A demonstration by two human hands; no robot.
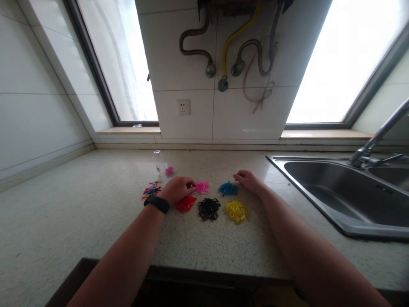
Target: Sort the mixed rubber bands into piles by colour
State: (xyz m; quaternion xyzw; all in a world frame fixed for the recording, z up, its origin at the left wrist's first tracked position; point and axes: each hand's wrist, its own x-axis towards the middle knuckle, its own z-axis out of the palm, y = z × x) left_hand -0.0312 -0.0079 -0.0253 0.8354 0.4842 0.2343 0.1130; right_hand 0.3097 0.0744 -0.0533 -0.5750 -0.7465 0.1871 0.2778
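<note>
There's a pink pile [202, 186], red pile [186, 204], black pile [208, 209], yellow pile [236, 212], blue pile [228, 188] and multicoloured pile [151, 189].

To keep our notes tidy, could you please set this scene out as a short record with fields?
Surface: speckled counter
Left hand: at the left edge of the pink pile; grip unclear
Right hand: just right of the blue pile; grip unclear
Nearer row, left to right: red pile, black pile, yellow pile
Left of the left hand: mixed-colour pile
Left wrist: dark band
Right side: steel sink
</note>
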